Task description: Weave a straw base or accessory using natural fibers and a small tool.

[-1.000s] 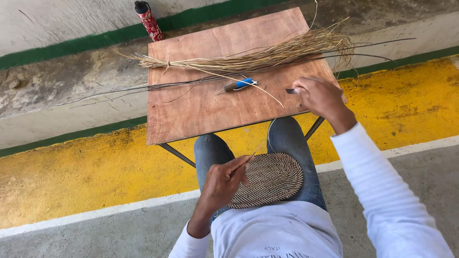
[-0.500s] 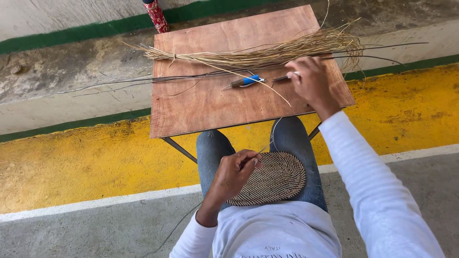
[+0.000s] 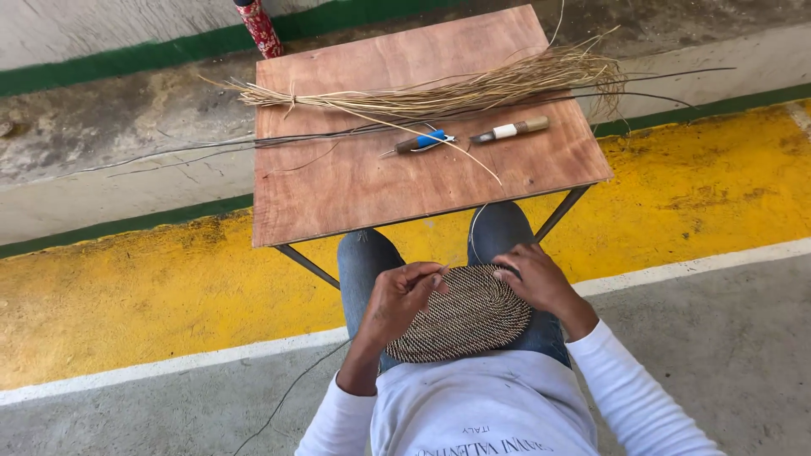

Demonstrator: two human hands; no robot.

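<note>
- Gripping the oval woven mat point(image 3: 460, 314) on the lap: left hand point(image 3: 399, 297) and right hand point(image 3: 536, 279), fingers closed on opposite edges.
- Lying on the desk point(image 3: 355, 190): straw bundle point(image 3: 439, 93), blue-handled tool point(image 3: 422, 141), wooden-handled tool point(image 3: 511, 130).

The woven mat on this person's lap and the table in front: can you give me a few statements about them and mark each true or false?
1. Both hands touch the woven mat. True: the left hand and right hand hold its edges.
2. The mat lies on the table. False: it rests on the lap.
3. A bundle of straw lies across the table. True.
4. The right hand holds the brown-handled tool. False: it lies on the table.
5. The blue-handled tool lies on the floor. False: on the table.
</note>
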